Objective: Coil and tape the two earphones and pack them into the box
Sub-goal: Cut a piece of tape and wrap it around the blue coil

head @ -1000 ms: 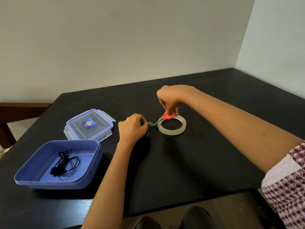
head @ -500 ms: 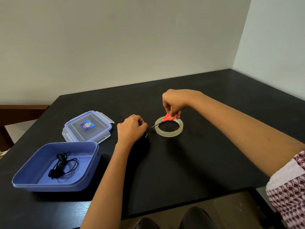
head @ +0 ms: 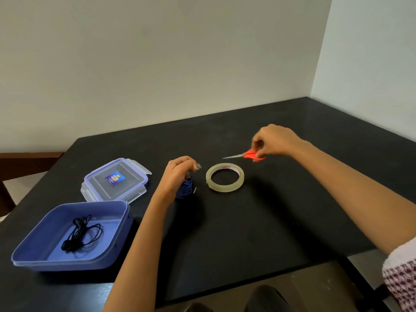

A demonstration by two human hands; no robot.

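Note:
A coiled black earphone (head: pixel 82 233) lies inside the open blue box (head: pixel 40 255) at the front left. My left hand (head: pixel 179 174) is closed on a coiled blue earphone (head: pixel 186 190), with a small piece of clear tape (head: pixel 199 165) at its fingertips. The roll of clear tape (head: pixel 225 176) lies flat on the table just right of that hand. My right hand (head: pixel 273 140) grips red-handled scissors (head: pixel 244 155) above and to the right of the roll, blades closed and pointing left.
The box's clear lid (head: pixel 116 179) with purple clips lies behind the box. The black table (head: pixel 258 221) ends in a front edge near my knees. A brown wooden chair (head: pixel 20 163) stands at the far left. Walls meet at the back right corner.
My right hand has lifted the scissors off the tape roll and moved them right and up. The cut tape piece now sticks out from my left fingertips.

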